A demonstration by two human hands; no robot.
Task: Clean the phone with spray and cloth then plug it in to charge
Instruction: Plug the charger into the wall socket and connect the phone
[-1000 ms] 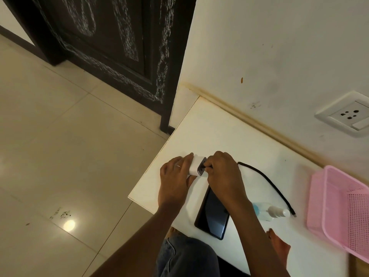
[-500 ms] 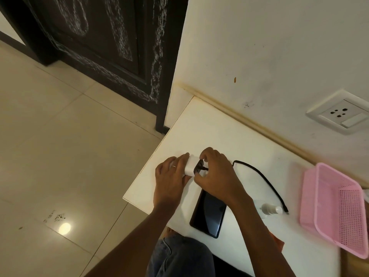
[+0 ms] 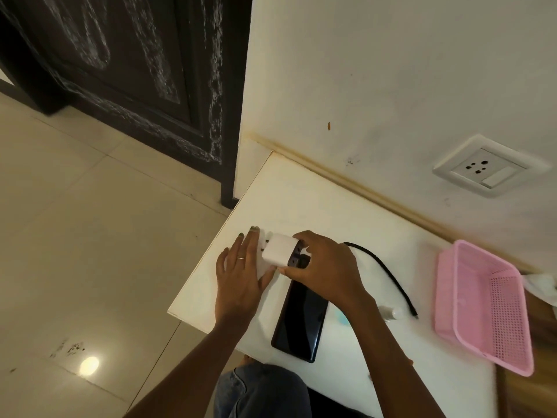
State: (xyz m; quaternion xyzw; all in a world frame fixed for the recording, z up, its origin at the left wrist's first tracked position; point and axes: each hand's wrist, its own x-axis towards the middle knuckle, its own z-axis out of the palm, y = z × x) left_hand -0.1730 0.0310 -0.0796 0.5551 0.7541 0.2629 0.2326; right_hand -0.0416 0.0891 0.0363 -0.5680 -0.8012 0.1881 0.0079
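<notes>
White surface (image 3: 304,203), set against a cream wall: a black phone (image 3: 300,319) lying flat, screen up, near the front edge, its far end hidden under the right hand (image 3: 324,263). A white charger block (image 3: 278,249), prongs pointing left, just beyond the phone; right-hand fingers curled shut around its cable end, where a black plug meets the block. Left hand (image 3: 239,276) flat and open beside the block, fingers (image 3: 253,239) extended, thumb touching the block's near side, gripping nothing. Black cable (image 3: 388,276) running from the right hand across the surface, its free end lying near a small spray bottle (image 3: 391,312), mostly hidden behind the right forearm. Pink mesh basket (image 3: 479,306) at the right. White wall socket (image 3: 491,165) above the surface, nothing plugged in. White cloth (image 3: 539,286) showing partly beyond the basket.
</notes>
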